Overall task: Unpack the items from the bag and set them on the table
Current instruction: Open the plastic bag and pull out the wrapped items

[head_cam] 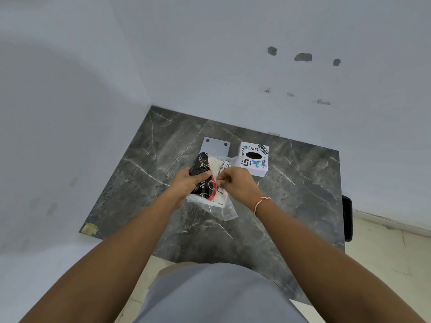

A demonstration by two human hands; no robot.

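The black-and-red packet (202, 170) sits half inside the clear bag (219, 206) above the table (291, 206). My left hand (186, 181) clamps the packet; my right hand (238, 184) pinches the bag's edge. 1 white box (253, 159) stands just beyond.

My left hand (186, 183) grips a black, red and white packet (205, 173), thumb across its dark face, while my right hand (238, 183) pinches the clear plastic bag (221, 208) at the packet's edge; the bag trails toward me onto the dark marbled bench (291, 194). Just beyond my right hand sits a white box (253, 159) with stickers and a dark oval hole on top. Beside the box, behind the packet, lies a grey plate (215, 146) with two holes. An orange thread (262, 202) circles my right wrist.
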